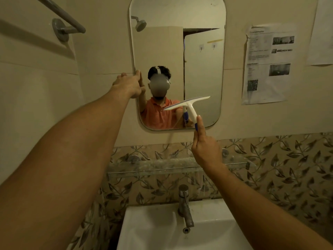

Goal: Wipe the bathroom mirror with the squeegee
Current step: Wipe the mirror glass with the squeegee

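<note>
Fixed to the far wall [100,51]: rounded mirror [198,69], printed papers [266,65] to its right, smeared glass shelf [162,167] below. Nearest, white sink [153,231] bearing a metal tap [185,208].

The mirror [162,47] top and sink [149,230] front are cropped by the frame edges, and the wall notice [261,56] text is illegible.
</note>
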